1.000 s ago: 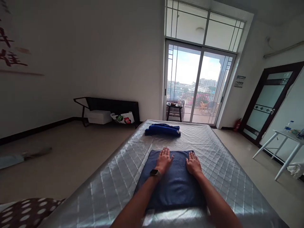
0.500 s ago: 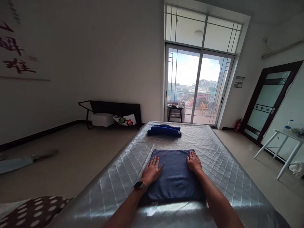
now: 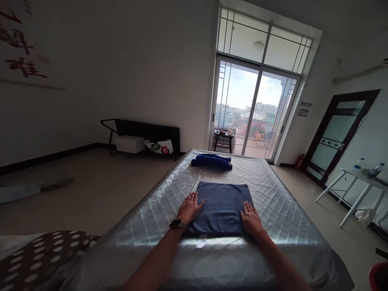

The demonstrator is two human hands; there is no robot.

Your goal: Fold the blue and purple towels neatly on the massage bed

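Left hand (image 3: 189, 208) has shifted outward to cloth (image 3: 224, 202)'s left edge; right hand (image 3: 251, 219) has slid nearer along its right edge. Palms flat, clamped on nothing. Cloth's spread on bed (image 3: 151, 220), sides probably smoothed.

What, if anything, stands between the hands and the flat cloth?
Nothing visible does: the left hand rests at the left edge of the flat cloth, the right hand at its right edge. The blue bundle lies beyond, not between.
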